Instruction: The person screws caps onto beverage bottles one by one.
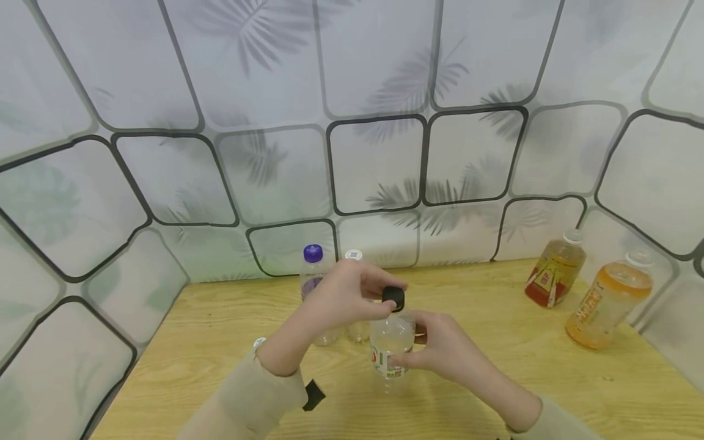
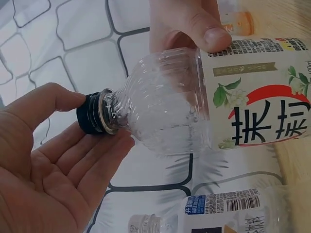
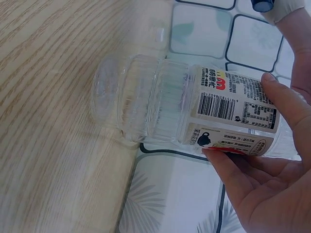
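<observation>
An uncoloured clear plastic bottle (image 1: pixel 392 333) with a white jasmine-printed label stands upright before me on the table. My left hand (image 1: pixel 346 293) pinches its black cap (image 1: pixel 393 297) from above; in the left wrist view the thumb lies on one side of the cap (image 2: pixel 90 115) and the fingers along the other. The cap sits on the bottle's neck. Lower down, my right hand (image 1: pixel 440 342) grips the bottle around its label, and in the right wrist view thumb and fingers of that hand (image 3: pixel 272 170) press the label (image 3: pixel 233 104) from two sides.
Behind my left hand stand a purple-capped bottle (image 1: pixel 313 255) and a white-capped bottle (image 1: pixel 354 255). A white cap (image 1: pixel 260 342) shows past my left sleeve. At right on the wooden table (image 1: pixel 484 373) are a red-and-yellow-labelled bottle (image 1: pixel 555 269) and an orange one (image 1: pixel 610 299). A patterned wall covering (image 1: pixel 374 165) backs the table.
</observation>
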Demonstrator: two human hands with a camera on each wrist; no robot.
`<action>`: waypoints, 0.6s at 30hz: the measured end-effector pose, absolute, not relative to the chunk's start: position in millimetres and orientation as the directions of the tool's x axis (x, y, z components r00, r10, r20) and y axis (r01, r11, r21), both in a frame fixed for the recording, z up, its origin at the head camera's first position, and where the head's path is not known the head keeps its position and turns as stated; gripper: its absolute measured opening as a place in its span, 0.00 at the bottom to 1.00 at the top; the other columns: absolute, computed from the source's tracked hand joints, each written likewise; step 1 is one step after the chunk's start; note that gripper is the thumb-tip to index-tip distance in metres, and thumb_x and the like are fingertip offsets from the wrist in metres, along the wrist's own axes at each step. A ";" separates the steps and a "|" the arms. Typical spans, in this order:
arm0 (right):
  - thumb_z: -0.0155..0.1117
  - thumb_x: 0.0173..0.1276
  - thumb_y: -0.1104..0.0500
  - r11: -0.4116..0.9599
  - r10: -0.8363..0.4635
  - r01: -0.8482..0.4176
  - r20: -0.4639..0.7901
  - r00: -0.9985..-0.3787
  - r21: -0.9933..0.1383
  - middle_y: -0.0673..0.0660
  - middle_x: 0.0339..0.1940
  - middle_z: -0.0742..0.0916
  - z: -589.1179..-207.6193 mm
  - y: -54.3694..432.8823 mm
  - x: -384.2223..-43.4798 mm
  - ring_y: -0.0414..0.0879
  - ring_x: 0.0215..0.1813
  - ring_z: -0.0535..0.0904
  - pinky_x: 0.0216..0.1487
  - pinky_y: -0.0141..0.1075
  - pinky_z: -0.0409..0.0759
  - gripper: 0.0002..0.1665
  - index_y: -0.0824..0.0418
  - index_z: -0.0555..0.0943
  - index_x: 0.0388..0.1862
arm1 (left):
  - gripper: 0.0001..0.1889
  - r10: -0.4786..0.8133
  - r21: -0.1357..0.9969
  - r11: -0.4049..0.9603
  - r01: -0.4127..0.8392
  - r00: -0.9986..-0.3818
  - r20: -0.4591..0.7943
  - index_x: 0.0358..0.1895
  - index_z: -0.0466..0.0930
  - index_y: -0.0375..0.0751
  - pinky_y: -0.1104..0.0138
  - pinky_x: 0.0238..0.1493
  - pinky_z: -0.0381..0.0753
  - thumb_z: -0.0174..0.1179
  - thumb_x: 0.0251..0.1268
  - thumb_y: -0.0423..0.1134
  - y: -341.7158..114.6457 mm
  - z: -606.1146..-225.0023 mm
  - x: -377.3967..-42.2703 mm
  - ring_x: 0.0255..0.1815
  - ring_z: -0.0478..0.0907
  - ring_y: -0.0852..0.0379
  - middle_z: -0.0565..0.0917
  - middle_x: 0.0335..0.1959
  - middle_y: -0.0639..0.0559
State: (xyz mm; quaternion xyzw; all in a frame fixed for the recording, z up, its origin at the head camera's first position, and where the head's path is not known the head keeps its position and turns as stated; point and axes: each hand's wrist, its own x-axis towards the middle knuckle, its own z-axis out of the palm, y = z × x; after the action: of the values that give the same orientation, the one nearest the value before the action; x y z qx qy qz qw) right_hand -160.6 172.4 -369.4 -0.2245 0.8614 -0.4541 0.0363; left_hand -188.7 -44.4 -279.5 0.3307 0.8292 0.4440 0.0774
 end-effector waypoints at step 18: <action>0.87 0.57 0.55 0.458 -0.421 -0.364 0.163 -0.892 -0.811 0.59 0.51 0.92 -370.1 171.9 -158.8 0.52 0.53 0.91 0.52 0.41 0.92 0.31 0.65 0.85 0.57 | 0.15 0.413 0.261 0.746 0.612 -0.734 0.540 0.34 0.92 0.54 0.77 0.24 0.72 0.78 0.58 0.60 -25.6 -286.9 -162.7 0.25 0.80 0.67 0.88 0.26 0.64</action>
State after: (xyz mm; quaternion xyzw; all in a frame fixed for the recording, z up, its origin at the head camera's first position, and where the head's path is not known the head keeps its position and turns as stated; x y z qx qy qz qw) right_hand -158.8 171.9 -370.1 -0.2300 0.8534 -0.4668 0.0306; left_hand -162.7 -25.6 -286.9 0.2828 0.9056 0.2164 -0.2305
